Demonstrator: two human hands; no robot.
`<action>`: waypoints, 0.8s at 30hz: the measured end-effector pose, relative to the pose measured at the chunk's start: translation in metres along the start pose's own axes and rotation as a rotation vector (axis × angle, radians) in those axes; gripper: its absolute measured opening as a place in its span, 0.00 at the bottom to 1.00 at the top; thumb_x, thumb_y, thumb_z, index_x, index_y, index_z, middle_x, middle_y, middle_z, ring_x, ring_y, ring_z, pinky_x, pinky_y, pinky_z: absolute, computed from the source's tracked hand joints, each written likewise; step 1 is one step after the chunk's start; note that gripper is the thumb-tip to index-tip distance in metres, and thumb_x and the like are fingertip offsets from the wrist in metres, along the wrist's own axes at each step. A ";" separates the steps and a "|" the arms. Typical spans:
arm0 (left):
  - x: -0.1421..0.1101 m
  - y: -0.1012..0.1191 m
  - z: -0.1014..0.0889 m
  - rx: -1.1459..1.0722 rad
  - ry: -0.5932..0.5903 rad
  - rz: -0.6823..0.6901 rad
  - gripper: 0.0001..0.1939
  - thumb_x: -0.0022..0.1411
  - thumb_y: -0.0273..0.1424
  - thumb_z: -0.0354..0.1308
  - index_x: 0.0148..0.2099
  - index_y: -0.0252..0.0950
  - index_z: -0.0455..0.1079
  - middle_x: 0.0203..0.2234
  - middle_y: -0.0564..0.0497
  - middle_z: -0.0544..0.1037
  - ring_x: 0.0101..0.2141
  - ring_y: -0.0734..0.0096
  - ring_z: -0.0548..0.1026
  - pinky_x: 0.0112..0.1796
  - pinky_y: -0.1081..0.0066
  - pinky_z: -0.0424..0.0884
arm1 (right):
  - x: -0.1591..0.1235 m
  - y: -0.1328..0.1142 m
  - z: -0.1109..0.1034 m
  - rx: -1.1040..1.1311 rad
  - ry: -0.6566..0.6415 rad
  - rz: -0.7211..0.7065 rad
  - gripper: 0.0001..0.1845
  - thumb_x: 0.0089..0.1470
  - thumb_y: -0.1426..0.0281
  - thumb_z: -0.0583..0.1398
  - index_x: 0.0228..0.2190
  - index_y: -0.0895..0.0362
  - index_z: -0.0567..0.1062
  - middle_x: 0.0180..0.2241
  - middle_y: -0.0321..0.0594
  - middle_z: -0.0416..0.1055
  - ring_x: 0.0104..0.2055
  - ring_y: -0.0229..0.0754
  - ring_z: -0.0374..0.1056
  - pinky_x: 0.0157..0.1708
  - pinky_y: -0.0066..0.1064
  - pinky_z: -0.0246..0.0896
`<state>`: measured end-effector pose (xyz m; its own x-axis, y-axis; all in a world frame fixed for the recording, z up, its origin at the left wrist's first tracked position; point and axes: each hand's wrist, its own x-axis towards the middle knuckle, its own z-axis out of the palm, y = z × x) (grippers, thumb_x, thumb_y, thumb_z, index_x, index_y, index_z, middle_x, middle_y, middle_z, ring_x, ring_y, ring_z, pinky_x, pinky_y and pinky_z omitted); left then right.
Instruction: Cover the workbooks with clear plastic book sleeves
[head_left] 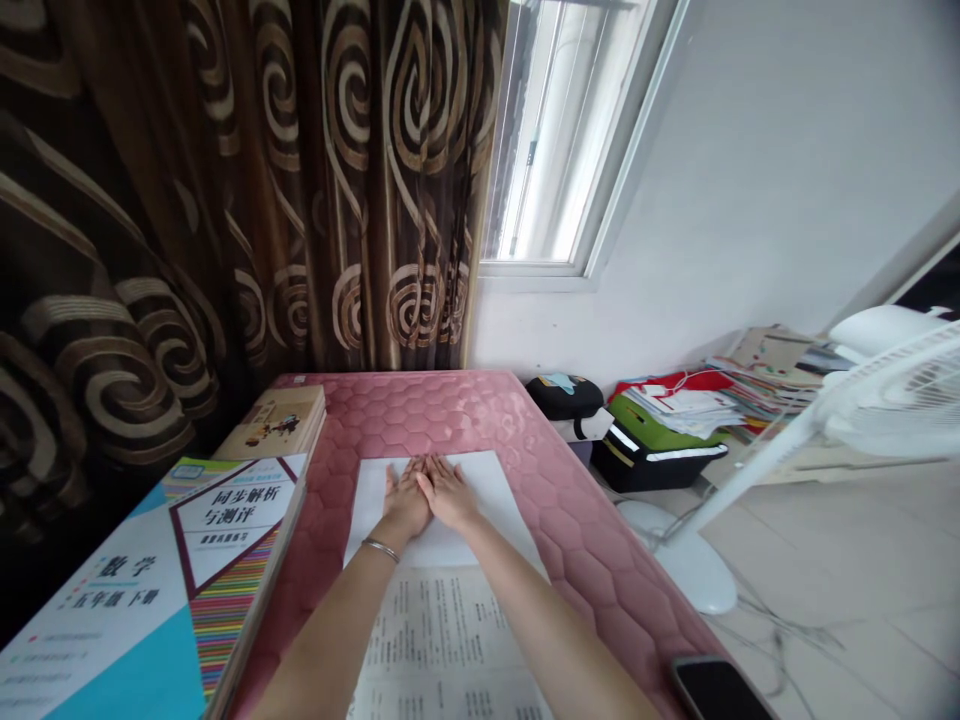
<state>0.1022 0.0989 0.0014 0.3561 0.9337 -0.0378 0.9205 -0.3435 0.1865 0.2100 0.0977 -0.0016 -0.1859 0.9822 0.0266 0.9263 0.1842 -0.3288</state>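
Note:
My left hand [407, 500] lies flat on a blank white sheet of paper [487, 490], fingers stretched out and pointing away from me. Beside it, touching at the fingers, my right hand [446, 490] also rests flat on the sheet. A thin bracelet circles my left wrist. Nearer to me, between my forearms, lies a page printed with columns of text [442, 625]; its top edge meets the blank sheet. Whether the two are joined, I cannot tell. Nothing shows in either hand.
Paper and hands are on a pink quilted surface [420, 410]. Stacked workbooks [142, 590] and a brown-covered book [274, 420] line its left side. A phone [716, 688] sits at the lower right edge. A white fan [772, 455] and a black-and-green box [652, 440] stand on the right.

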 end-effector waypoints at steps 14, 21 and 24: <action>-0.021 -0.054 -0.007 0.071 0.116 -0.337 0.28 0.69 0.36 0.34 0.69 0.40 0.50 0.67 0.46 0.54 0.67 0.58 0.49 0.62 0.39 0.39 | -0.021 0.083 -0.029 -0.193 -0.027 0.274 0.35 0.66 0.57 0.37 0.66 0.66 0.48 0.69 0.51 0.41 0.71 0.46 0.36 0.66 0.51 0.29; -0.018 -0.028 -0.008 0.158 0.181 -0.332 0.30 0.64 0.21 0.36 0.67 0.24 0.54 0.65 0.32 0.55 0.67 0.44 0.46 0.60 0.32 0.36 | -0.019 0.057 -0.026 -0.155 0.090 0.255 0.32 0.65 0.62 0.43 0.64 0.67 0.55 0.67 0.56 0.45 0.70 0.60 0.32 0.64 0.61 0.24; -0.010 -0.004 -0.004 0.143 0.153 -0.150 0.31 0.65 0.23 0.38 0.69 0.33 0.51 0.67 0.42 0.53 0.68 0.53 0.44 0.62 0.39 0.32 | -0.011 0.024 -0.015 -0.081 0.074 0.087 0.32 0.67 0.61 0.40 0.65 0.63 0.53 0.67 0.49 0.48 0.71 0.48 0.35 0.66 0.49 0.33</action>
<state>0.0940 0.0916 0.0049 0.1949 0.9761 0.0965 0.9785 -0.2003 0.0488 0.2391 0.0923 0.0048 -0.0818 0.9941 0.0717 0.9619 0.0976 -0.2555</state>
